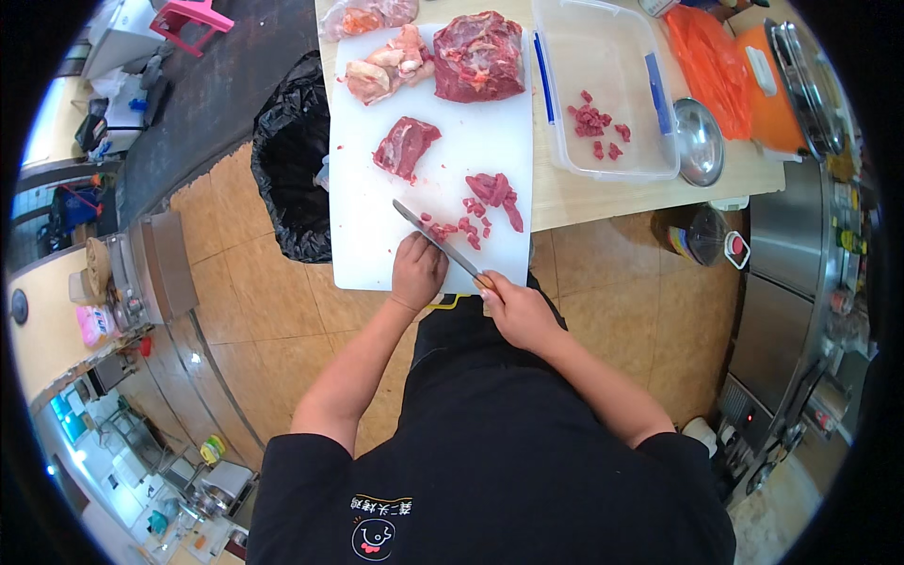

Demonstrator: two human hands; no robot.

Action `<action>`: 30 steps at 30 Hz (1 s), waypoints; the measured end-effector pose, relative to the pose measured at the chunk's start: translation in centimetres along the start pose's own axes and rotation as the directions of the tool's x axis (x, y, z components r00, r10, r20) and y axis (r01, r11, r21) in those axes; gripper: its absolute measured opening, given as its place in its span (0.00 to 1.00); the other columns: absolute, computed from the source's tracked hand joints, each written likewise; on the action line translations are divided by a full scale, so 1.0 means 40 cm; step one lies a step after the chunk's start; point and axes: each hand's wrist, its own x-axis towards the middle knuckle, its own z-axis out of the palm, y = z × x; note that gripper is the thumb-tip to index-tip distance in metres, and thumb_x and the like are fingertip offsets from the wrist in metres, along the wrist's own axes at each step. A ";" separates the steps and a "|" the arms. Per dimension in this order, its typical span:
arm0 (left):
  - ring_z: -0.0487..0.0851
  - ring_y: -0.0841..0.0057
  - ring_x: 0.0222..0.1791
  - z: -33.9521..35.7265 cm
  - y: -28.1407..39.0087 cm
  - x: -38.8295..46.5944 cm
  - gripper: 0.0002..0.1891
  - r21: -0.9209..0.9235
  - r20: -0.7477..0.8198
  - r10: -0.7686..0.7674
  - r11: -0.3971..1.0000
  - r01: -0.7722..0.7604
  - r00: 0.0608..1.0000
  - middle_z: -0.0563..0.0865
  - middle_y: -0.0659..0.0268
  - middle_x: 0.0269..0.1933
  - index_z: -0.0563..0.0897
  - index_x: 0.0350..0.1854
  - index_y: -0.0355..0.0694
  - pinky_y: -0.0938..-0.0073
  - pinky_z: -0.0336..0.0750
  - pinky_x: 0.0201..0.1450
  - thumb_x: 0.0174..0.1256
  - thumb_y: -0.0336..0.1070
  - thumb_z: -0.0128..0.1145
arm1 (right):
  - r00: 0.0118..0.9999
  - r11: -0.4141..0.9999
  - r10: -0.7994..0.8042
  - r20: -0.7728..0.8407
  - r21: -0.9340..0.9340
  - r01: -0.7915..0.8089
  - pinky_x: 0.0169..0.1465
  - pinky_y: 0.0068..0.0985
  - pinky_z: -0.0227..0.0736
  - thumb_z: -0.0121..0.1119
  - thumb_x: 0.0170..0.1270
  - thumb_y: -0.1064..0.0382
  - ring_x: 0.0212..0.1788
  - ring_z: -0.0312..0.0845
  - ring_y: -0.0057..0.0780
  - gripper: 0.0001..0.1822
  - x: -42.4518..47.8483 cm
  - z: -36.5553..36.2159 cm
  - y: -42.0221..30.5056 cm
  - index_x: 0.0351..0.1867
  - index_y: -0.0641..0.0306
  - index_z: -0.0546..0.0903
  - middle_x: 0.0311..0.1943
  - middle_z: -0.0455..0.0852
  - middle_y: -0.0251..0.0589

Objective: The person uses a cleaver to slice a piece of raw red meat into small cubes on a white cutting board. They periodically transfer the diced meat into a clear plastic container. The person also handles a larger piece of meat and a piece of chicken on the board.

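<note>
My right hand (517,308) grips the wooden handle of a kitchen knife (443,244), whose blade slants up and left across a white cutting board (360,233). Close against the blade, my left hand (419,270) rests on the board with its fingers bent down; whether meat lies under the fingertips is hidden. Small cubes of red meat (468,227) lie just right of the blade, with meat strips (494,191) beyond them. A flat piece of raw meat (405,148) is mid-board. At the far end sit a large chunk of red meat (480,58) and pale fatty trimmings (388,65).
Right of the board, a clear plastic container (614,169) holds some meat cubes (592,121). Beside it are a metal bowl (699,143) and an orange-red plastic bag (710,70). A bin lined with a black bag (286,205) stands left of the board. A plastic bag of meat (367,18) lies beyond it.
</note>
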 end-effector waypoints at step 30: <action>0.83 0.52 0.53 -0.043 0.032 -0.019 0.12 -0.099 -0.077 -0.063 0.994 0.055 0.995 0.85 0.51 0.49 0.85 0.43 0.31 0.58 0.79 0.57 0.56 0.23 0.66 | 0.994 0.979 0.093 0.053 0.177 -0.101 0.47 0.46 0.81 0.50 0.80 0.54 0.41 0.87 0.59 0.19 0.027 -0.016 0.012 0.63 0.62 0.80 0.39 0.89 0.59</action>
